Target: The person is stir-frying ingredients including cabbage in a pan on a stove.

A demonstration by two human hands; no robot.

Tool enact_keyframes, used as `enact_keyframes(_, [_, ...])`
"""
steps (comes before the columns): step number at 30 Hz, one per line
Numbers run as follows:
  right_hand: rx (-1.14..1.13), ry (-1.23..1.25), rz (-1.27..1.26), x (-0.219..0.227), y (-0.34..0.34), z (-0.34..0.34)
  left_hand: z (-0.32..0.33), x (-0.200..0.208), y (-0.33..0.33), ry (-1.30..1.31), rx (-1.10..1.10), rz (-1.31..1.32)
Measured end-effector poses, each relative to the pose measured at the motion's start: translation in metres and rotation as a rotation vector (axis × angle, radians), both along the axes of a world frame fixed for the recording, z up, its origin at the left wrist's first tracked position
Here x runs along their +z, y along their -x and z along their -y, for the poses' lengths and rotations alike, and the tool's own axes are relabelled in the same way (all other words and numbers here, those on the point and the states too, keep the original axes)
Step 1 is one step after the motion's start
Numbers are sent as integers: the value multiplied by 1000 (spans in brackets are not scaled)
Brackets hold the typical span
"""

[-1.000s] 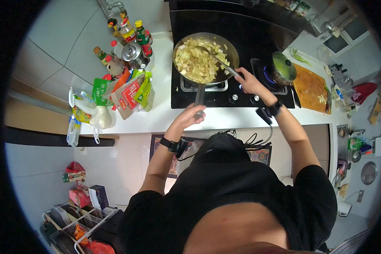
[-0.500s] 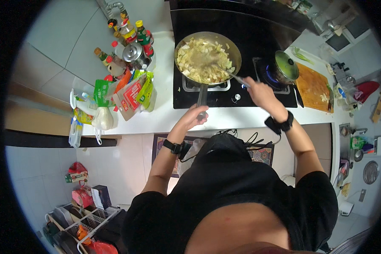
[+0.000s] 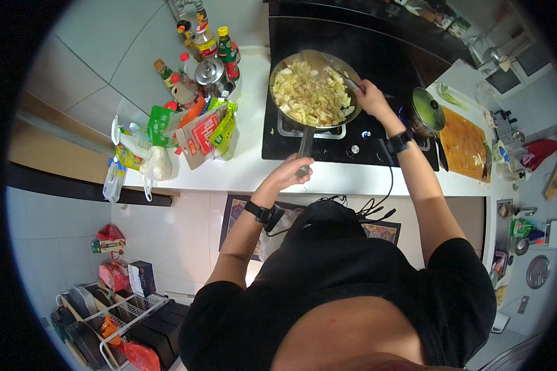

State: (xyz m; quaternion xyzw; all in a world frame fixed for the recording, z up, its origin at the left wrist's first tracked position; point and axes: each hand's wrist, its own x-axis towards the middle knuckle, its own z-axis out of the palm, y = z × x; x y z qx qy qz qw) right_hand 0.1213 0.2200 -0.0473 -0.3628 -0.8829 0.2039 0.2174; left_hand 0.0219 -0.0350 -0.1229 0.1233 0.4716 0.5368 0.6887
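A frying pan (image 3: 314,56) stands on the left burner, filled with chopped pale cabbage (image 3: 312,96). My left hand (image 3: 295,172) is wrapped round the pan handle (image 3: 306,143) at the counter's front edge. In my right hand (image 3: 372,99) is the handle of a metal spatula (image 3: 342,73). It slants over the pan's right rim, its far end at the back of the pan. The exact shape of that end is hard to make out.
On the right burner stands a lidded pot (image 3: 427,112). Further right lies a wooden cutting board (image 3: 467,145) with a knife (image 3: 487,162). To the left are sauce bottles (image 3: 228,54), a metal canister (image 3: 210,73) and seasoning packets (image 3: 201,139).
My right hand has moved up and away, taking the spatula from the pan's near right side to its far side. The cabbage has shifted. My left hand keeps its hold on the pan handle.
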Motion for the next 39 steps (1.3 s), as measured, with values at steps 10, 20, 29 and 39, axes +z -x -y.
enact_keyframes(10, [375,-410,425,36,-62,62,0,3,2,11,-25,0])
enact_keyframes(20, [354,-184,524,107,-130,101,2,-2,2,12,-20,-2])
enact_keyframes(29, [170,-64,281,13,-83,43,0,0,0,-5,-21,14])
enact_keyframes(39, [376,291,523,130,-73,55,4,-3,2,-13,10,21])
